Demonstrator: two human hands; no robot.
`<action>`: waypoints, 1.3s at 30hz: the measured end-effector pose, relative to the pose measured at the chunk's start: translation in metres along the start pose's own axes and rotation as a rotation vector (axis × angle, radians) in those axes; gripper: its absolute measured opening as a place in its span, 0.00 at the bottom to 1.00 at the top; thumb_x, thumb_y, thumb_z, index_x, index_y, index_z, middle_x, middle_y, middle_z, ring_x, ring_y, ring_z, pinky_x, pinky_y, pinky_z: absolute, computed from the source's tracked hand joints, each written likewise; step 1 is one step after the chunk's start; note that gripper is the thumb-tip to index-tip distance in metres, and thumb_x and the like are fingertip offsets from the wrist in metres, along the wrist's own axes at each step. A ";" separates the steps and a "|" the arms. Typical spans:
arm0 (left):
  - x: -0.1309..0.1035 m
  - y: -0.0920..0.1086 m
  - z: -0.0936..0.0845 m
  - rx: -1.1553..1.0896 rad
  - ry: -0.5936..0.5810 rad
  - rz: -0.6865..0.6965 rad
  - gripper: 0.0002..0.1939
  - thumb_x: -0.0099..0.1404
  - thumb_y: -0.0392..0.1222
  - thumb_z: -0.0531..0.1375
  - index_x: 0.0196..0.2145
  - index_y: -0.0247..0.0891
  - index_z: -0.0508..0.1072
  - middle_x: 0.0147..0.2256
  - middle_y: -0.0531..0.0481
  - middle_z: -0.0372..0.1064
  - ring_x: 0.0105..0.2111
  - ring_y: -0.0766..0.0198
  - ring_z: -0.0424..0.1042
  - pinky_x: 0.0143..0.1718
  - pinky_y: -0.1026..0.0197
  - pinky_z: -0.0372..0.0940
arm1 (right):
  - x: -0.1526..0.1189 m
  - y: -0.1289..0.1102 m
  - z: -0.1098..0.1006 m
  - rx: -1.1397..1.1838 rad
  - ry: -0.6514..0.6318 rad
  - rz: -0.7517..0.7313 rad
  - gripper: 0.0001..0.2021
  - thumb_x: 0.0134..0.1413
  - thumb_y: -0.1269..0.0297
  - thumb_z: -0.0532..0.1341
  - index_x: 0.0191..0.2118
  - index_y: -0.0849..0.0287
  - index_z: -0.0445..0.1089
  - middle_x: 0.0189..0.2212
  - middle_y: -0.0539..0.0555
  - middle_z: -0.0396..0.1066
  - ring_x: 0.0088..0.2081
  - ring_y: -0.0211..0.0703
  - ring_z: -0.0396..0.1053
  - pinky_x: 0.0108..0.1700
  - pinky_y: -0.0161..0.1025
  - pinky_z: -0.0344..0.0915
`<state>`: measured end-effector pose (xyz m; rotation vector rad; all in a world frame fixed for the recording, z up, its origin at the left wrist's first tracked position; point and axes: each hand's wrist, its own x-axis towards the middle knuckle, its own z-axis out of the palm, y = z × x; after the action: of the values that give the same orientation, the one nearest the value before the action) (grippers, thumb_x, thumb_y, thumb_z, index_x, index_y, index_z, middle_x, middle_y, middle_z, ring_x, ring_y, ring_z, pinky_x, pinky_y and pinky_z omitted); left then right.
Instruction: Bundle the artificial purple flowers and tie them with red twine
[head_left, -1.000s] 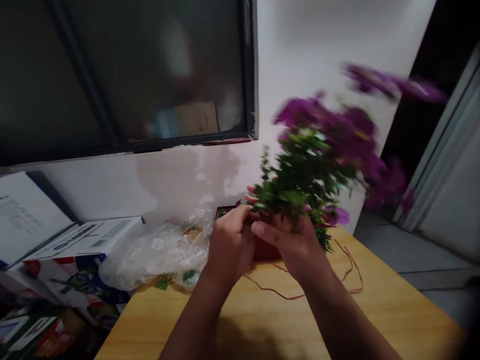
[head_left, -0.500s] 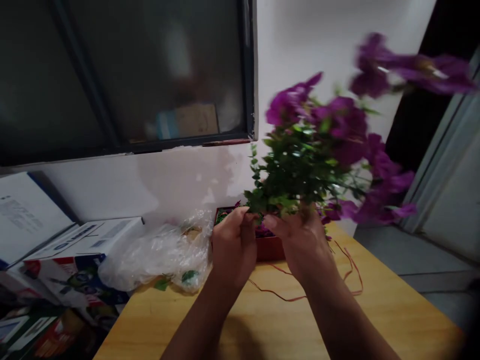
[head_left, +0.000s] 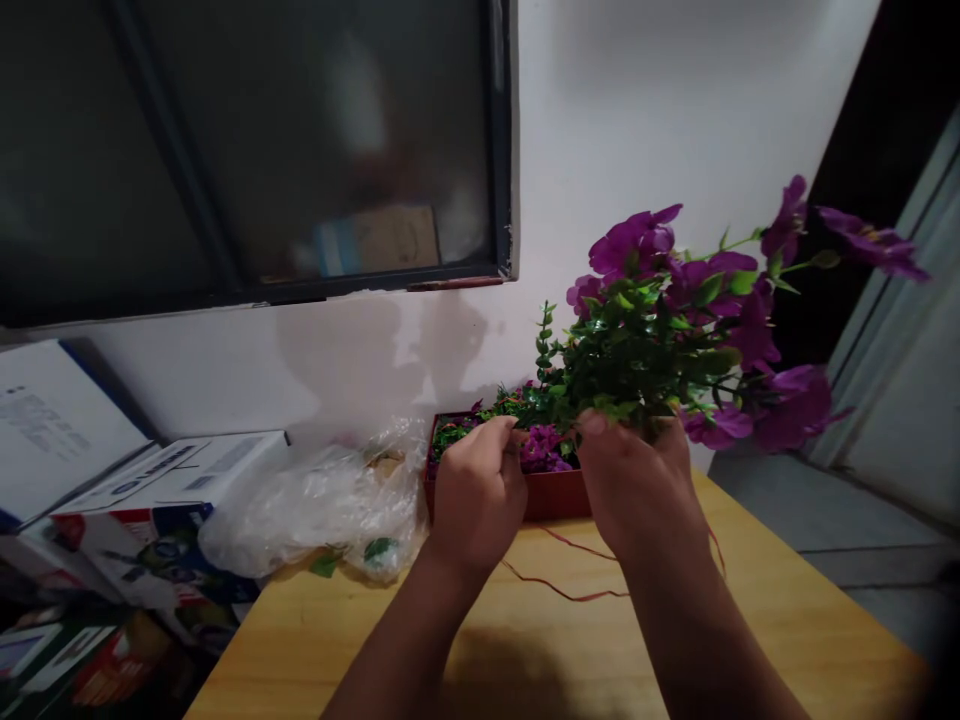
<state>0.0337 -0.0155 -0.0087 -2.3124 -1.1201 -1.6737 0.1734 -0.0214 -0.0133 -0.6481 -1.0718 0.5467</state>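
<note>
My right hand (head_left: 641, 480) is closed around the lower stems of a bunch of purple artificial flowers (head_left: 652, 340), which leans to the right above the table. Leafy greenery spreads just over its fingers, and the stem ends are hidden. My left hand (head_left: 480, 490) is curled with thumb and fingertips pinched together; what lies between them is too small to make out. Behind both hands stands a red box (head_left: 556, 498) holding more purple flowers (head_left: 544, 450) and green leaves. Part of its front wall is covered by the hands.
The wooden table (head_left: 360, 650) carries a thin reddish cord (head_left: 577, 597) and a crumpled clear plastic bag (head_left: 322, 510) with leaves. Printed cartons (head_left: 180, 480) are stacked at the left. A white wall (head_left: 600, 120) and dark window (head_left: 300, 150) rise behind; a doorway is at right.
My right hand has moved right, and the flower bunch has shifted lower, its top blooms dropping. My left hand has moved slightly right. More of the box's flowers shows between the hands.
</note>
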 end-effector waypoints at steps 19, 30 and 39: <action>-0.004 -0.008 0.011 0.252 -0.003 0.109 0.10 0.66 0.30 0.52 0.30 0.38 0.69 0.25 0.48 0.72 0.27 0.60 0.71 0.29 0.58 0.56 | 0.006 -0.014 0.021 0.164 -0.077 -0.033 0.25 0.40 0.67 0.73 0.48 0.46 0.70 0.38 0.50 0.77 0.40 0.52 0.75 0.48 0.55 0.72; -0.007 -0.002 0.020 0.266 -0.075 0.159 0.09 0.66 0.31 0.52 0.37 0.37 0.72 0.32 0.47 0.76 0.31 0.58 0.75 0.31 0.57 0.61 | 0.012 -0.023 0.015 0.101 0.112 -0.072 0.21 0.42 0.68 0.72 0.44 0.48 0.72 0.37 0.49 0.77 0.43 0.52 0.75 0.54 0.57 0.69; -0.008 -0.002 0.024 0.353 -0.132 0.178 0.08 0.64 0.30 0.53 0.33 0.38 0.71 0.27 0.49 0.73 0.26 0.59 0.73 0.26 0.57 0.57 | 0.010 -0.038 0.010 0.046 0.007 -0.055 0.06 0.45 0.71 0.67 0.30 0.51 0.76 0.40 0.53 0.75 0.50 0.60 0.71 0.59 0.60 0.64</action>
<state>0.0501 -0.0069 -0.0259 -2.2409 -1.0902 -1.1692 0.1719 -0.0392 0.0234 -0.5782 -1.0644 0.5193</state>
